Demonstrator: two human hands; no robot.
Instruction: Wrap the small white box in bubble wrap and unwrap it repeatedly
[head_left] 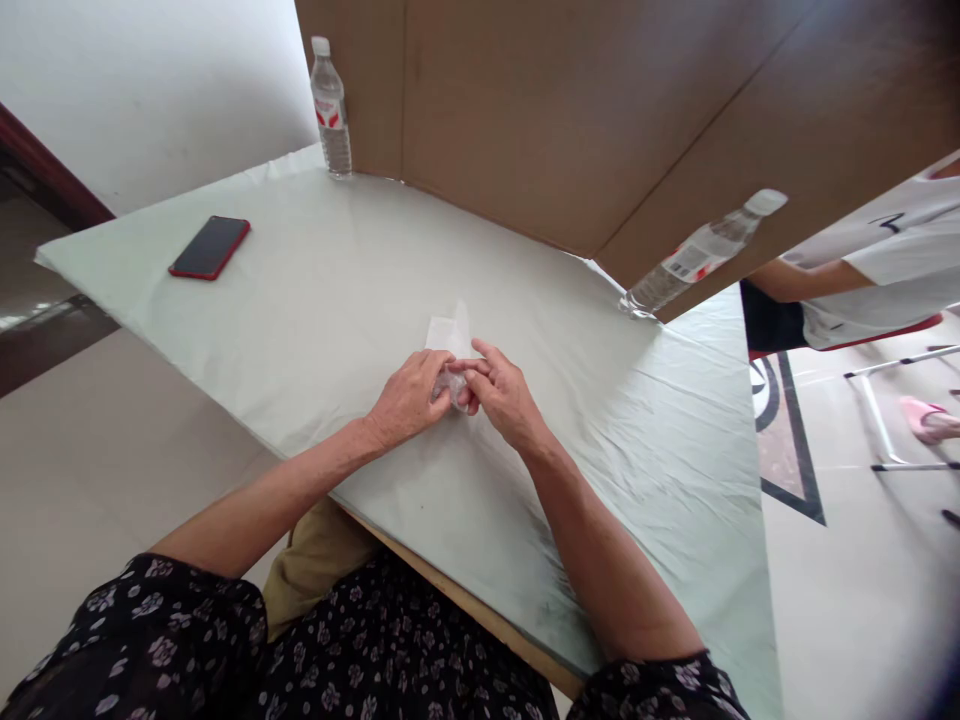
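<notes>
Near the middle of the table, my left hand (411, 398) is closed with thumb and fingers around a crinkled, see-through plastic piece (452, 385). Facing it, my right hand (501, 388) pinches at the same plastic, its index finger stretched toward the left fingertips. A thin white sheet (444, 334), partly see-through with one corner standing up, shows just beyond the fingers. Whether the sheet and the crinkled plastic are one piece I cannot tell, since the fingers hide part of both.
A phone in a red case (210, 247) lies at the left. Water bottles stand at the back (331, 115) and right (701, 258), against a brown cardboard partition (510, 110). A pale cloth (315, 270) covers the table. Beyond the partition sits a person in a white shirt (900, 255).
</notes>
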